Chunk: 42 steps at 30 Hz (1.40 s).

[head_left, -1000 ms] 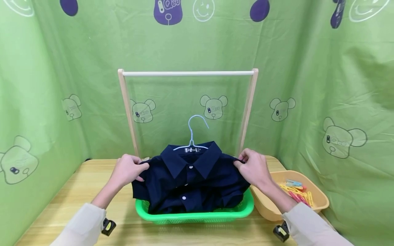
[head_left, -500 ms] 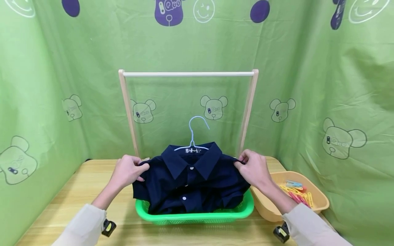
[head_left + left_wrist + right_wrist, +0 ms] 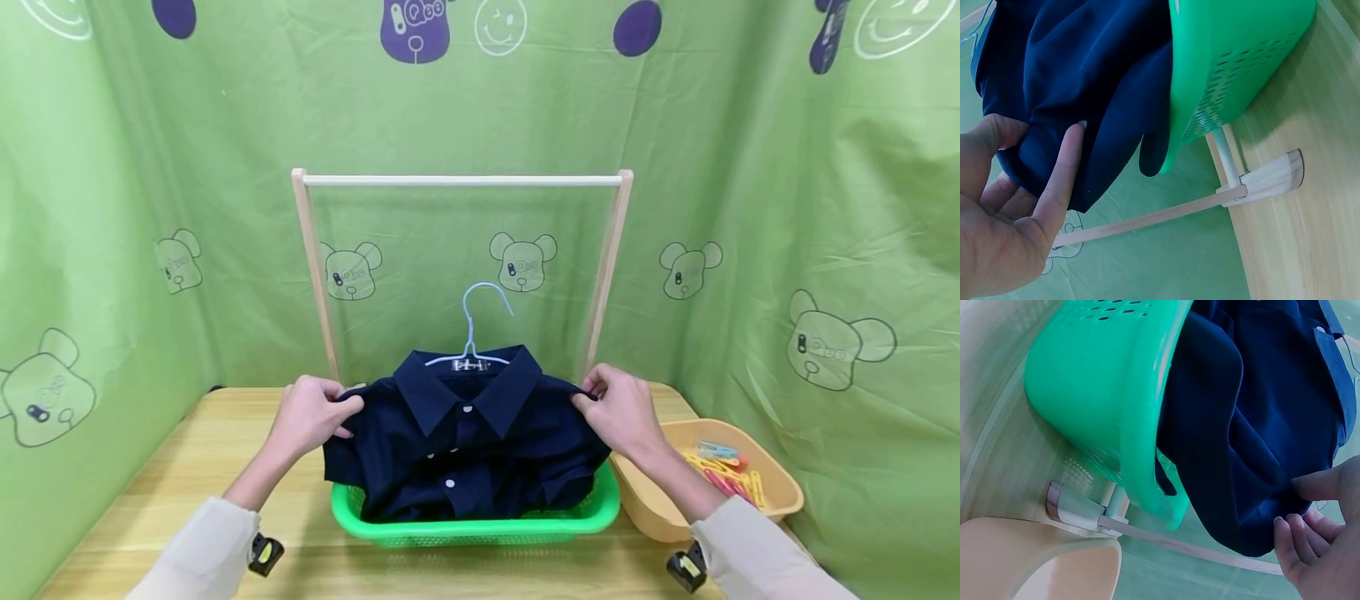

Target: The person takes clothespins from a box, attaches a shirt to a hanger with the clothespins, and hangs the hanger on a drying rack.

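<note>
A dark navy shirt (image 3: 480,450) with a collar and white buttons stands partly raised from a green basket (image 3: 480,530). The hook and neck of a light blue wire hanger (image 3: 469,333) rise from its collar; the rest is hidden inside the cloth. My left hand (image 3: 309,417) pinches the shirt's shoulder on the left, and my right hand (image 3: 618,412) pinches the shoulder on the right. The left wrist view shows the left thumb and fingers around the cloth (image 3: 1085,81); in the right wrist view the right hand (image 3: 1325,531) grips the other shoulder.
Behind the basket stands a rack with wooden posts and a white top bar (image 3: 465,180). An orange bin (image 3: 652,500) at the right holds several colourful clothespins (image 3: 723,471). Green curtains (image 3: 465,100) surround the wooden table (image 3: 225,433).
</note>
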Motion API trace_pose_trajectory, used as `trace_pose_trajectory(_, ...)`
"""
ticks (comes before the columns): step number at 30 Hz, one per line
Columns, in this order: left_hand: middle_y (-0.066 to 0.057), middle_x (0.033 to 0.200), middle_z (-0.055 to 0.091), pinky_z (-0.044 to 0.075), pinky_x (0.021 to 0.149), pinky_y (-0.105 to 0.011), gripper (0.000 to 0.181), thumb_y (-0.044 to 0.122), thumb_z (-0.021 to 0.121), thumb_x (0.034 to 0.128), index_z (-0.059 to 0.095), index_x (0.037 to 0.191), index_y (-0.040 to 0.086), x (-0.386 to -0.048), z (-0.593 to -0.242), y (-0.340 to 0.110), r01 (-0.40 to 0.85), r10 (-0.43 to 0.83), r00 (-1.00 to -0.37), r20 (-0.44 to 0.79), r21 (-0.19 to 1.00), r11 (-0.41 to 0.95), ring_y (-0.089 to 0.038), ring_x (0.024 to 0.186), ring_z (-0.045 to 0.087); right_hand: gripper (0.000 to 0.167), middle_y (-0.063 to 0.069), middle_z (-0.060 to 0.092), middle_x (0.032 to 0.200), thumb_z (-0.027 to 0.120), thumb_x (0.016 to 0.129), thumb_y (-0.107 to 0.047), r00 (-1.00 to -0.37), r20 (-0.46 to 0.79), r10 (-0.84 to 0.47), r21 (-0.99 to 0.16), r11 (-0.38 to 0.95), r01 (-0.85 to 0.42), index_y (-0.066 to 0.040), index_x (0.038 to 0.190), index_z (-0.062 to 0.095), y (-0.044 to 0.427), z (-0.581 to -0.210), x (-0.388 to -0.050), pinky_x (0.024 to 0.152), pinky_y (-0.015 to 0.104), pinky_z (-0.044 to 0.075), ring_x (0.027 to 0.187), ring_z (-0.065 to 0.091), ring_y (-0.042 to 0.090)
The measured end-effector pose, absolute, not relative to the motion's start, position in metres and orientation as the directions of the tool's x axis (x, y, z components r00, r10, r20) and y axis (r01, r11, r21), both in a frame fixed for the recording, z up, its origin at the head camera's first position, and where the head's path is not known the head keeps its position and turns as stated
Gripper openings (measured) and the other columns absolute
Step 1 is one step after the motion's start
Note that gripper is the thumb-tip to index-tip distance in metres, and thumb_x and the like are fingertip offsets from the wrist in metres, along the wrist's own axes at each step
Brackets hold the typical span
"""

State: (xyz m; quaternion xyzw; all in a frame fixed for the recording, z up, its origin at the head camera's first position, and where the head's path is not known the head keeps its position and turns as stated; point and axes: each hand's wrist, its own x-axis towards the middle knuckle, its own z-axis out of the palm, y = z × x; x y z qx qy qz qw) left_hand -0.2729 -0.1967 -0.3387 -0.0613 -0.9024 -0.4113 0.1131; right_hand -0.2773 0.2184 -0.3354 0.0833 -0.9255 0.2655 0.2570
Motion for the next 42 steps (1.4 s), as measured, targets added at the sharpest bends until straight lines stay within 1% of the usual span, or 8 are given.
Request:
trace_pose_trajectory(6, -0.009, 0.053, 0.063, 0.045, 0.046, -0.030, 0.029, 0.017, 0.064, 0.0864, 0.062, 0.060, 0.005, -0.273, -0.339, -0.197, 0.225, 0.020, -0.960, 0.280, 0.724, 0.652, -0.014, 0.056, 0.074, 0.012, 0.007, 0.072, 0.081, 0.078, 0.083, -0.015, -0.849, 0.527, -0.020, -0.452, 0.840, -0.301, -0.009, 0.084, 0.067, 0.219, -0.334, -0.276, 0.071, 0.039, 0.050, 0.075, 0.064, 0.022)
trace_pose_trajectory(9, -0.008, 0.051, 0.062, 0.045, 0.046, -0.030, 0.028, 0.016, 0.064, 0.0857, 0.062, 0.060, 0.005, -0.273, -0.339, -0.197, 0.238, 0.024, -0.956, 0.293, 0.721, 0.651, -0.014, 0.056, 0.073, 0.011, 0.008, 0.072, 0.082, 0.078, 0.083, -0.015, -0.845, 0.535, -0.019, -0.454, 0.836, -0.307, -0.009, 0.086, 0.068, 0.219, -0.333, -0.275, 0.070, 0.039, 0.050, 0.075, 0.064, 0.022)
trace_pose_trajectory(17, 0.006, 0.043, 0.045, 0.046, 0.045, -0.031, 0.033, 0.015, 0.063, 0.0838, 0.049, 0.054, 0.012, -0.273, -0.337, -0.199, 0.238, 0.012, -0.955, 0.297, 0.738, 0.631, -0.015, 0.055, 0.073, 0.011, 0.008, 0.071, 0.086, 0.074, 0.087, -0.016, -0.834, 0.552, -0.006, -0.465, 0.828, -0.314, -0.008, 0.093, 0.070, 0.221, -0.331, -0.273, 0.072, 0.039, 0.050, 0.078, 0.065, 0.023)
trace_pose_trajectory(23, 0.005, 0.045, 0.045, 0.047, 0.045, -0.032, 0.034, 0.015, 0.063, 0.0848, 0.047, 0.055, 0.013, -0.272, -0.336, -0.202, 0.222, 0.011, -0.961, 0.275, 0.751, 0.622, -0.015, 0.056, 0.074, 0.012, 0.007, 0.070, 0.083, 0.070, 0.090, -0.017, -0.832, 0.554, 0.025, -0.499, 0.810, -0.308, -0.007, 0.096, 0.070, 0.225, -0.330, -0.272, 0.072, 0.036, 0.050, 0.078, 0.066, 0.022)
trace_pose_trajectory(30, -0.005, 0.050, 0.057, 0.047, 0.046, -0.032, 0.031, 0.017, 0.064, 0.0853, 0.055, 0.057, 0.010, -0.272, -0.336, -0.203, 0.215, 0.005, -0.962, 0.274, 0.743, 0.634, -0.015, 0.057, 0.074, 0.007, 0.004, 0.070, 0.077, 0.067, 0.091, -0.013, -0.812, 0.581, 0.044, -0.489, 0.817, -0.306, -0.007, 0.092, 0.070, 0.231, -0.331, -0.274, 0.068, 0.033, 0.049, 0.073, 0.064, 0.019)
trace_pose_trajectory(34, 0.000, 0.047, 0.052, 0.048, 0.047, -0.032, 0.030, 0.016, 0.064, 0.0855, 0.056, 0.058, 0.008, -0.271, -0.336, -0.204, 0.216, 0.005, -0.962, 0.275, 0.746, 0.630, -0.015, 0.057, 0.074, 0.008, 0.005, 0.070, 0.076, 0.065, 0.091, -0.013, -0.807, 0.588, 0.058, -0.481, 0.827, -0.292, -0.007, 0.091, 0.070, 0.237, -0.334, -0.276, 0.065, 0.033, 0.049, 0.070, 0.064, 0.020)
trace_pose_trajectory(38, 0.001, 0.046, 0.050, 0.048, 0.048, -0.033, 0.031, 0.017, 0.064, 0.0859, 0.055, 0.058, 0.009, -0.271, -0.336, -0.204, 0.209, -0.001, -0.963, 0.270, 0.749, 0.629, -0.015, 0.057, 0.074, 0.012, 0.008, 0.072, 0.078, 0.064, 0.091, -0.013, -0.820, 0.569, 0.059, -0.463, 0.848, -0.260, -0.003, 0.095, 0.069, 0.247, -0.335, -0.277, 0.066, 0.040, 0.051, 0.070, 0.066, 0.025)
trace_pose_trajectory(42, 0.001, 0.047, 0.049, 0.047, 0.047, -0.033, 0.033, 0.017, 0.064, 0.0859, 0.051, 0.056, 0.011, -0.271, -0.336, -0.204, 0.210, 0.000, -0.963, 0.269, 0.749, 0.628, -0.015, 0.056, 0.074, 0.020, 0.012, 0.072, 0.082, 0.059, 0.093, -0.014, -0.869, 0.492, 0.050, -0.455, 0.866, -0.207, 0.002, 0.100, 0.066, 0.260, -0.340, -0.279, 0.070, 0.047, 0.052, 0.075, 0.068, 0.030)
